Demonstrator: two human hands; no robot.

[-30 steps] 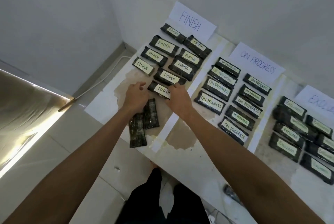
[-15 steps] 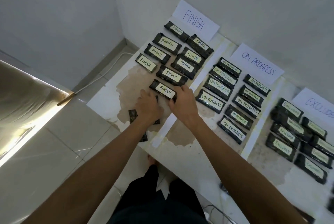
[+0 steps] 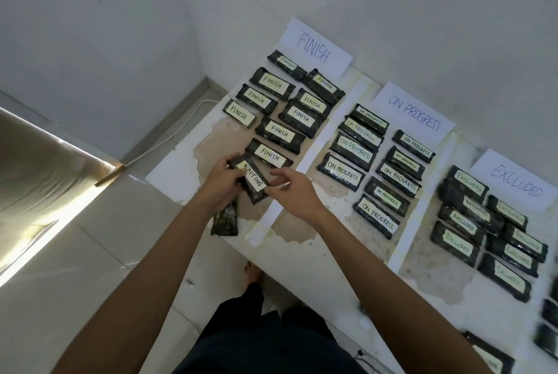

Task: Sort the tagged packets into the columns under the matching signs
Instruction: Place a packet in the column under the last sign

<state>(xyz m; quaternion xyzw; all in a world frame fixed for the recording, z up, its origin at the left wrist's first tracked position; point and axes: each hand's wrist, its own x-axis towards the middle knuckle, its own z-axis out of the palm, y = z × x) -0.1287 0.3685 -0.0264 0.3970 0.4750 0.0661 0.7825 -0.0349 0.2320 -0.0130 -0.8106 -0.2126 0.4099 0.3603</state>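
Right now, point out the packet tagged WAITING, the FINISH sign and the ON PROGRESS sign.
WAITING packet point(image 3: 253, 179): head view, on its pale tag.
FINISH sign point(image 3: 314, 47): head view, on the middle of its lettering.
ON PROGRESS sign point(image 3: 414, 112): head view, on the middle of its lettering.

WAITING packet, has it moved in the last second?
Yes: the WAITING packet, label-down before, now sits label-up in the left hand, closer to the nearest FINISH packet.

wall signs read finish point(image 3: 314, 48); on progress point(image 3: 414, 112); excluded point(image 3: 517, 181); held packet point(image 3: 253, 182) tagged waiting
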